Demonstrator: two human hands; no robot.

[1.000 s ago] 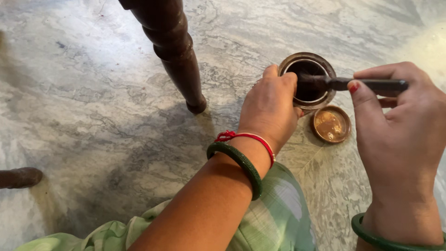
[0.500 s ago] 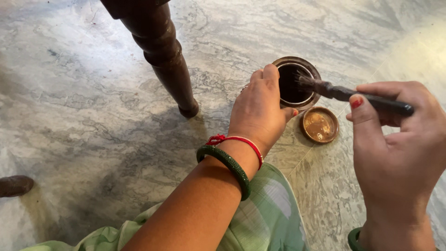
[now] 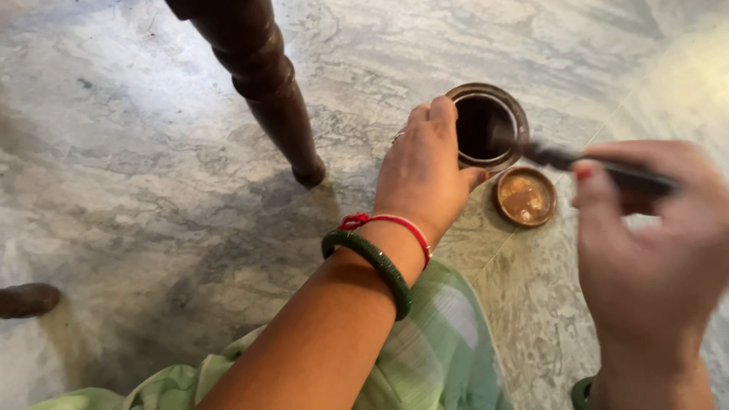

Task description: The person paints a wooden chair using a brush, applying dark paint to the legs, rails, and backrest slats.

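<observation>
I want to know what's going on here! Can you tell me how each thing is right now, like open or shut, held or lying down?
Tin: open, upright on the floor, dark inside.
Lid: off, lying on the floor beside the tin.
Brush: held, bristles at the tin's mouth, blurred.
Left hand: gripping the tin's side.
Right hand: closed on the brush handle.
Furniture leg: standing on the floor.
</observation>
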